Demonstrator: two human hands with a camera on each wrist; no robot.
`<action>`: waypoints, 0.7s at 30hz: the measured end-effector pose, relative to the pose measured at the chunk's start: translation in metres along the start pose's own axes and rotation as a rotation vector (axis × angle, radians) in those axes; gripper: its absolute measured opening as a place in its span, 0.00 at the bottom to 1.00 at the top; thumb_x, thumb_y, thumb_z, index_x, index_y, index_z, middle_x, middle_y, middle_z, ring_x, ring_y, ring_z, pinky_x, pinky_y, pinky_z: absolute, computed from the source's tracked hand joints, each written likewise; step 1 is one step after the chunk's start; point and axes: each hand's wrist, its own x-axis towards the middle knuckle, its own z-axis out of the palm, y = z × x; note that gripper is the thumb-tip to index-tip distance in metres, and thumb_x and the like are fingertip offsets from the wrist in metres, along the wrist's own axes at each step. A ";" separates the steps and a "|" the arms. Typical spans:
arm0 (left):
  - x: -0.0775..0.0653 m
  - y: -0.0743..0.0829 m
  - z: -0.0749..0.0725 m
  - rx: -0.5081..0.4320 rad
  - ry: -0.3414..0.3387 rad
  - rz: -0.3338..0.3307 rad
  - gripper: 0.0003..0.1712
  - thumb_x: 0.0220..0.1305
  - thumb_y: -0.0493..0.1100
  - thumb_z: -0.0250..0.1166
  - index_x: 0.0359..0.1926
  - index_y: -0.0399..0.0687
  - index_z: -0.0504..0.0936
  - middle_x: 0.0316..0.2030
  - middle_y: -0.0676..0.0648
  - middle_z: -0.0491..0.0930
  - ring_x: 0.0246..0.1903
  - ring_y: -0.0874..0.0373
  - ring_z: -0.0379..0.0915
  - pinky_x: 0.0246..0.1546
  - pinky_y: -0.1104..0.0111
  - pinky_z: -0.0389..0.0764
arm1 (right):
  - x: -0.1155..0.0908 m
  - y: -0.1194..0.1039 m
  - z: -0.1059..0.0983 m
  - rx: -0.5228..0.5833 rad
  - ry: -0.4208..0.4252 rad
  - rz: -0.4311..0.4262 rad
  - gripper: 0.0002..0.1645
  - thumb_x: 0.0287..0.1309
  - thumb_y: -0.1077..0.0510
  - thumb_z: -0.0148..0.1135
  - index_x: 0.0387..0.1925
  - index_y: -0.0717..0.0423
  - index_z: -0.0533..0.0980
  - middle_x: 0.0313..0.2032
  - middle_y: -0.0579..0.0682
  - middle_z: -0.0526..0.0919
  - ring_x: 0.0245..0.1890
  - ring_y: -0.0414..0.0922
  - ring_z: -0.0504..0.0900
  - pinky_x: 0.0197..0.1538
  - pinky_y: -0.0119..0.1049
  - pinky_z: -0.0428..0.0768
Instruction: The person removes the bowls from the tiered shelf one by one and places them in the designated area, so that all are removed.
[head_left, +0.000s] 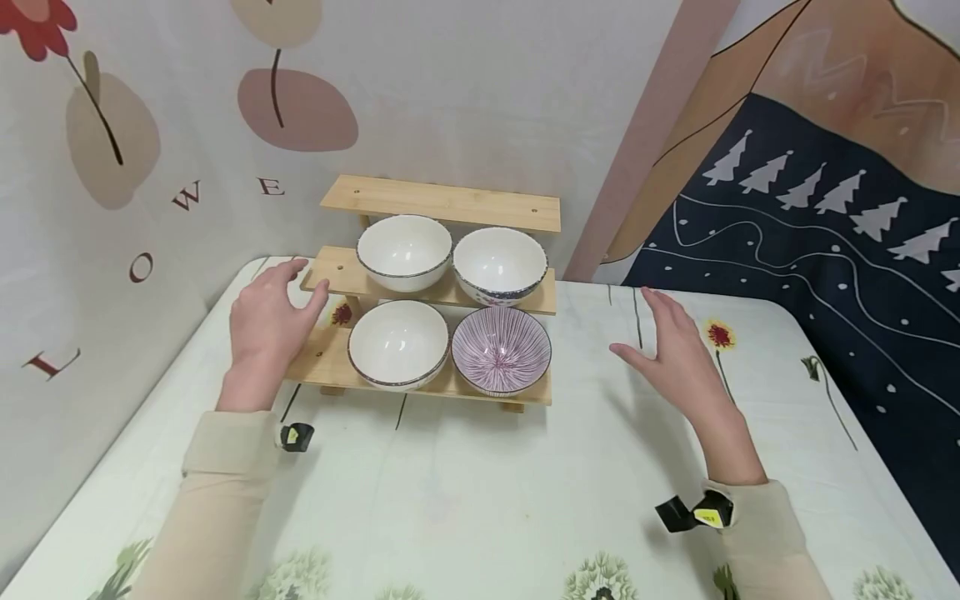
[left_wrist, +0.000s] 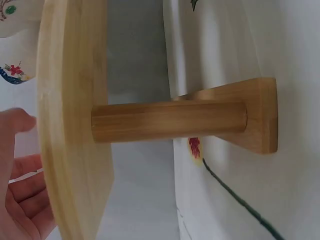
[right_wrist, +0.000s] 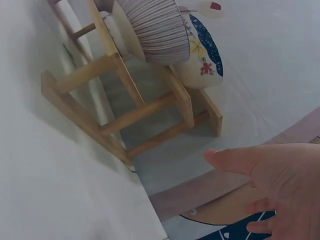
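A three-tier wooden rack [head_left: 442,202] stands on the table against the back wall. On its middle board sit two white bowls, the left one [head_left: 405,250] plain inside, the right one [head_left: 501,260] with a dark patterned rim. Below them, the bottom board carries a white bowl [head_left: 399,343] and a purple-striped bowl [head_left: 501,350]. My left hand [head_left: 268,321] is at the rack's left end, thumb and fingers spread, holding nothing; in the left wrist view its fingers [left_wrist: 27,195] show behind a board's edge. Well right of the rack, my right hand [head_left: 678,358] hovers with relaxed fingers, grasping nothing.
A white flowered cloth [head_left: 465,492] covers the table. Behind hangs a pale printed wall cloth [head_left: 480,100], with a dark blue cloth [head_left: 810,250] bearing white trees on the right. Round posts [left_wrist: 170,121] hold up the rack's boards.
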 end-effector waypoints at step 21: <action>0.004 0.000 0.011 -0.175 0.015 -0.096 0.25 0.71 0.49 0.54 0.64 0.44 0.77 0.57 0.35 0.81 0.56 0.37 0.79 0.58 0.45 0.78 | -0.005 -0.025 0.017 0.078 -0.045 -0.038 0.51 0.61 0.44 0.66 0.77 0.54 0.52 0.75 0.61 0.58 0.75 0.61 0.57 0.73 0.63 0.62</action>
